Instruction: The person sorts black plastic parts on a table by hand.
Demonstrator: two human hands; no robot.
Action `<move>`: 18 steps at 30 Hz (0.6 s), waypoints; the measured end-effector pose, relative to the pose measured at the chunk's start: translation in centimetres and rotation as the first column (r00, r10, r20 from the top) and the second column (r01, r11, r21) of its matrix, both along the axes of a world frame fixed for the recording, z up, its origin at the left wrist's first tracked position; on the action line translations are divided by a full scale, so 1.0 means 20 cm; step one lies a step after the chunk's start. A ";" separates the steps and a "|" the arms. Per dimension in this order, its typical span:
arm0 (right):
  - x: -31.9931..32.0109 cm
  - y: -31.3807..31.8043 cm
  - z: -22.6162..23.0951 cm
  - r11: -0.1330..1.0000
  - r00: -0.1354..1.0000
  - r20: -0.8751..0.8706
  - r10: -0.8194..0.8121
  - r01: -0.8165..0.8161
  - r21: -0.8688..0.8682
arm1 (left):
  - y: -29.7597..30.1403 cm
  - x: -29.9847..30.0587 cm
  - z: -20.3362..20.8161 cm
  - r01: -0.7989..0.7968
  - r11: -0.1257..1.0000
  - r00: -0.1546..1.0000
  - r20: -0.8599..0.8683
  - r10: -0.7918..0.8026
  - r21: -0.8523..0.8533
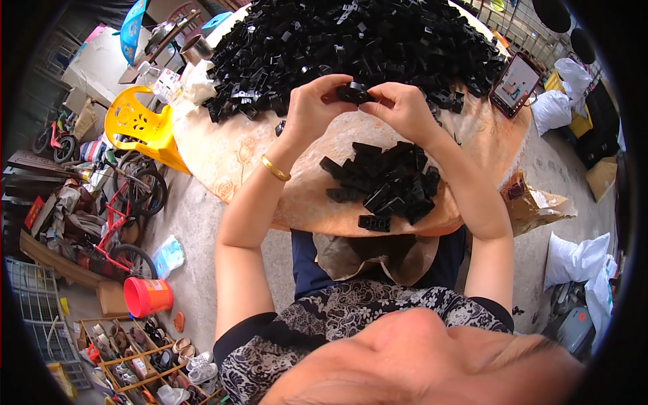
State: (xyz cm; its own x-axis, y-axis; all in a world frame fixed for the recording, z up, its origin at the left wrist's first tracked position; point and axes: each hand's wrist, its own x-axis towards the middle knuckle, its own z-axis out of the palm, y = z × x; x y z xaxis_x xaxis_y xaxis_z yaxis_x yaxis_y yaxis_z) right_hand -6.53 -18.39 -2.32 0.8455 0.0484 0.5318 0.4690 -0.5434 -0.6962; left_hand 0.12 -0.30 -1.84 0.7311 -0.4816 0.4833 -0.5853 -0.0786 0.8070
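Note:
Over the round table, my left hand (314, 108) and my right hand (403, 111) meet just in front of a big heap of black plastic parts (351, 47). A small black plastic part (354, 92) is pinched between the fingertips of both hands; its exact kind is too small to make out. Closer to me, between my forearms, lies a smaller pile of similar black parts (388, 182). One separate black part (374, 223) rests by the table's near edge. The orange floral tablecloth (233, 158) lies under both piles.
A device with a lit screen (516, 84) stands at the table's right edge. A yellow plastic chair (138, 121) is at the left, with a red bicycle (111, 226) and red bucket (146, 297) on the floor. Brown paper (344, 256) covers my lap; a cardboard box (536, 208) sits right.

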 end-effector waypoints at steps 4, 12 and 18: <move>0.00 0.02 -0.02 0.985 0.996 -0.007 0.093 -0.090 0.148 | 0.02 0.02 0.01 0.055 0.998 0.991 -0.121 -0.051 0.029; -0.01 -0.01 0.00 0.976 0.981 0.183 0.069 -0.028 -0.218 | 0.03 -0.01 0.04 0.108 0.989 0.977 -0.193 -0.087 0.098; -0.05 0.01 0.01 0.806 0.968 0.246 -0.044 0.180 -0.564 | 0.00 -0.01 -0.01 0.220 0.965 0.822 -0.504 -0.264 -0.146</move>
State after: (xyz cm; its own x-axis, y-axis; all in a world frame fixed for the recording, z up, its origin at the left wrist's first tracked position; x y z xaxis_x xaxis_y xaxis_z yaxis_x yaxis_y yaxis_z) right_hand -7.59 -18.19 -2.04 0.7354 0.3156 0.5996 0.4769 -0.8697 -0.1271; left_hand -0.09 -0.28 -2.04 0.7491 -0.6527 0.1129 -0.0747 0.0860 0.9935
